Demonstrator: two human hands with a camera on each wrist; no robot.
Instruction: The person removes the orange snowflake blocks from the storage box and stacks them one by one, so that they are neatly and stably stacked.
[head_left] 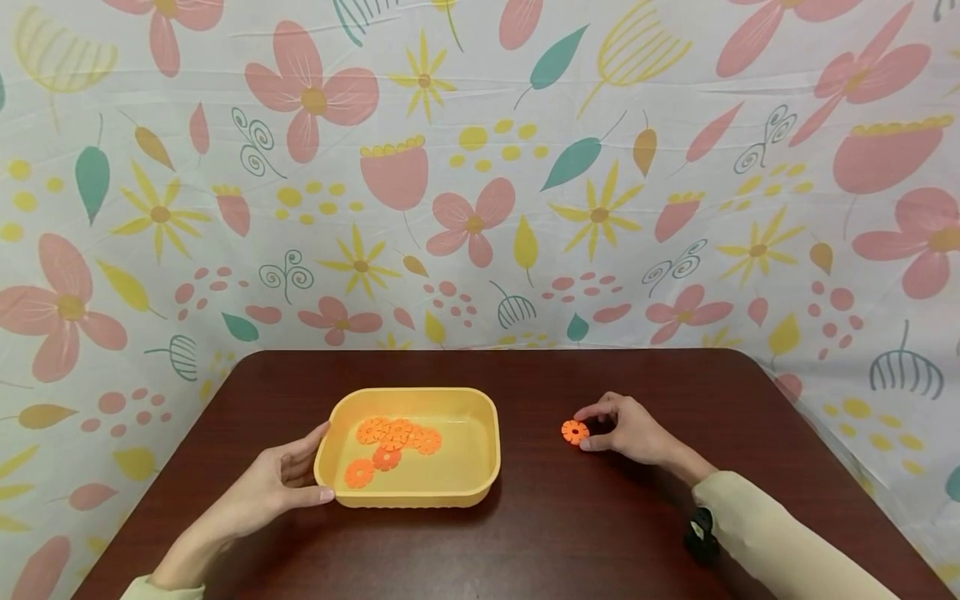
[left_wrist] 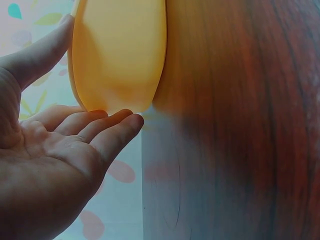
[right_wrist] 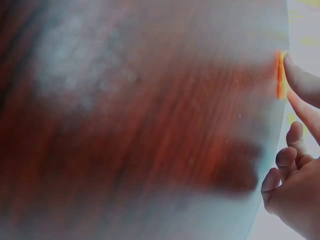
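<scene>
A yellow plastic tray [head_left: 457, 467] stands on the table with several orange notched interlocking discs [head_left: 360, 473] inside, some overlapping, toward its left half. My left hand [head_left: 270, 483] holds the tray's left end, thumb at the near corner and fingers along the side. The left wrist view shows the fingertips of this hand [left_wrist: 65, 145] against the tray's [left_wrist: 120, 55] end. To the right of the tray, my right hand [head_left: 630, 429] pinches one orange interlocking disc [head_left: 570, 432] at its edge between thumb and index finger. In the right wrist view, that disc [right_wrist: 281, 75] appears edge-on at the fingertips.
The dark brown wooden table [head_left: 547, 533] has rounded far corners. Behind it hangs a white cloth [head_left: 480, 267] printed with flowers and leaves. A black band [head_left: 701, 533] sits by the right sleeve [head_left: 780, 525].
</scene>
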